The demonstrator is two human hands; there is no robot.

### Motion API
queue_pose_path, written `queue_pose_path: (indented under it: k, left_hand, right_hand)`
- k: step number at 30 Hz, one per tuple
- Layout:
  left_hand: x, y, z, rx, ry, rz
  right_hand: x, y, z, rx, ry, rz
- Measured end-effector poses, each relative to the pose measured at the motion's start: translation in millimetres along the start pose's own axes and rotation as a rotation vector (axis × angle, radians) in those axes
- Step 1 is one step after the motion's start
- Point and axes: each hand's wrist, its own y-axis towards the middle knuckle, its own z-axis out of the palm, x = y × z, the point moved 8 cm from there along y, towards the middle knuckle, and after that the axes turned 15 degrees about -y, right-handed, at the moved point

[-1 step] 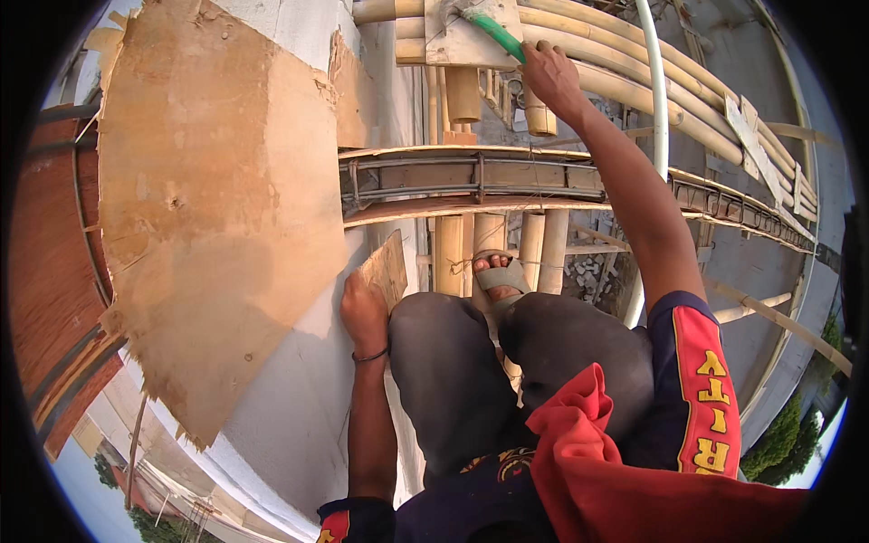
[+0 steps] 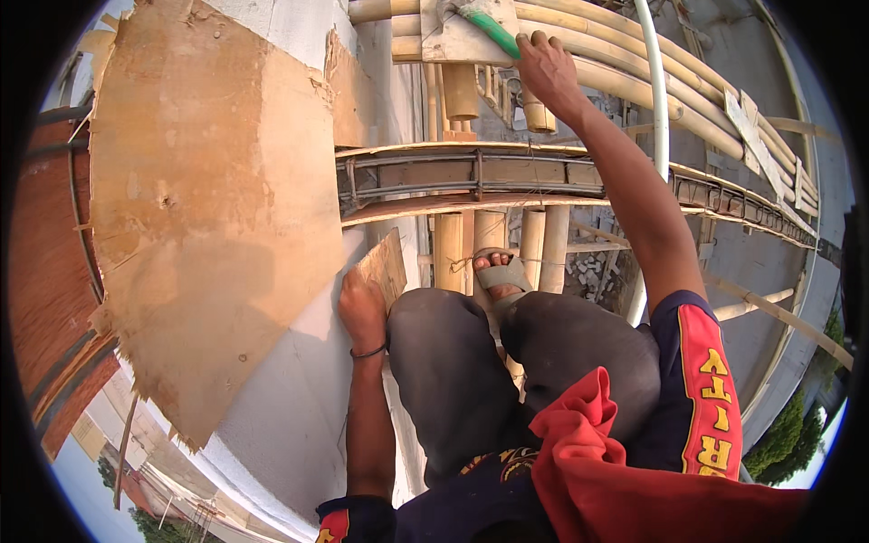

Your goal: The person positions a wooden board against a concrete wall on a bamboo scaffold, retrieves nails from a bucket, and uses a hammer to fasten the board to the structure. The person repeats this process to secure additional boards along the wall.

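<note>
My right hand is stretched far forward and closed round the green handle of a hammer. The hammer's grey head rests at or just over a pale wooden board lying across bamboo poles, near the picture's top edge. Close to my left knee, my left hand grips a small torn piece of plywood by its near edge. To the left of that hand lies a large sheet of plywood with splintered edges. My sandalled foot is placed on the bamboo between the two hands.
A narrow wooden trough with steel reinforcing bars crosses ahead of my knees. Bundled bamboo poles curve away to the right, and a white pipe rises beside my right arm. Rubble shows far below through gaps. A grey-white wall runs along my left.
</note>
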Motion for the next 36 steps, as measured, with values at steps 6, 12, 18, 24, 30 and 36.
queue_pose_path:
  k: [6, 12, 18, 24, 30, 36]
  left_hand:
    - [20, 21, 26, 0.052, 0.148, -0.060]
    - [24, 40, 47, 0.111, 0.218, -0.081]
    - [31, 47, 59, 0.034, 0.164, -0.055]
    - [33, 48, 58, 0.066, 0.271, -0.060]
    - [10, 46, 43, -0.005, 0.284, -0.036]
    - [14, 39, 37, -0.005, 0.231, -0.059]
  right_hand:
    - [120, -101, -137, -0.050, 0.802, -0.556]
    - [222, -220, -138, 0.749, 0.744, -0.971]
    - [268, -240, -54, 1.019, 1.117, -0.109]
    - [332, -281, 26, 1.162, 1.080, -0.063]
    - [375, -294, 99, 1.197, 1.661, 0.609]
    - [397, -283, 112, 1.033, 2.060, 0.494]
